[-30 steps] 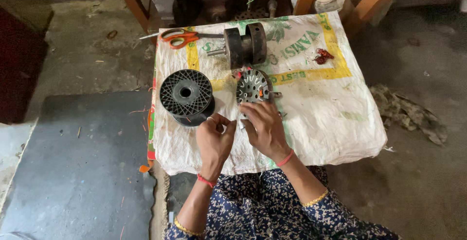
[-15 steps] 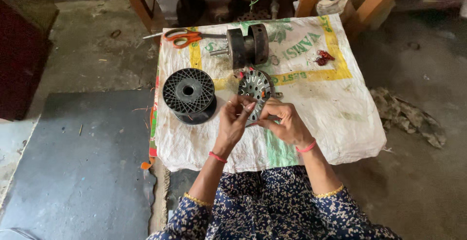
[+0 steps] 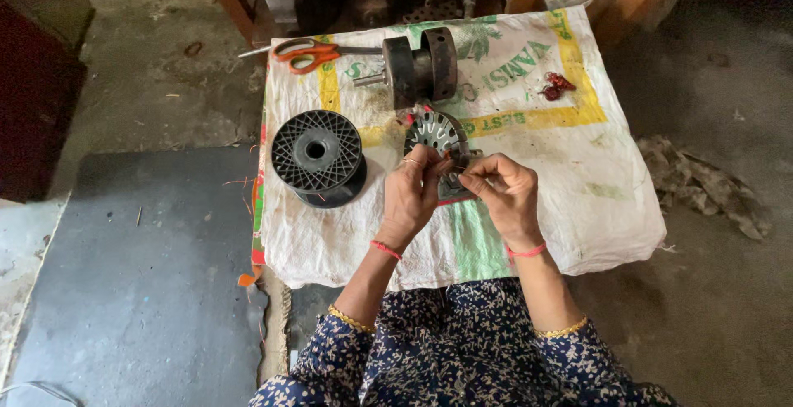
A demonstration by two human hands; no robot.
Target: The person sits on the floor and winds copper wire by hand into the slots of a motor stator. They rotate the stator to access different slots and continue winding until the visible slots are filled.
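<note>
Head view is showing both hands meeting over a stator [image 3: 436, 134], a round metal disc with slots around its rim. Left hand [image 3: 410, 196] is curling its fingers [image 3: 423, 168] onto the disc's near edge, gripping it and tilting it up off the cloth. Right hand [image 3: 504, 192] is pinching with fingertips [image 3: 469, 180] at the disc's lower right edge; whether something thin is lying between those fingertips is too small to tell. Both wrists are wearing red thread bands.

Stator is sitting near the middle of a white sack [image 3: 570, 168] spread over a low table. Just left of the hands, a black spool [image 3: 317, 156] is lying flat on the sack. Beyond the disc, a dark motor [image 3: 420, 64] with a shaft is lying on its side, and orange scissors [image 3: 310, 52] are resting at the far left edge. Small red bits [image 3: 555, 87] are lying well to the right.

Around the table, a grey concrete floor [image 3: 719, 291] is showing, with a dark mat [image 3: 140, 275] on the left.
</note>
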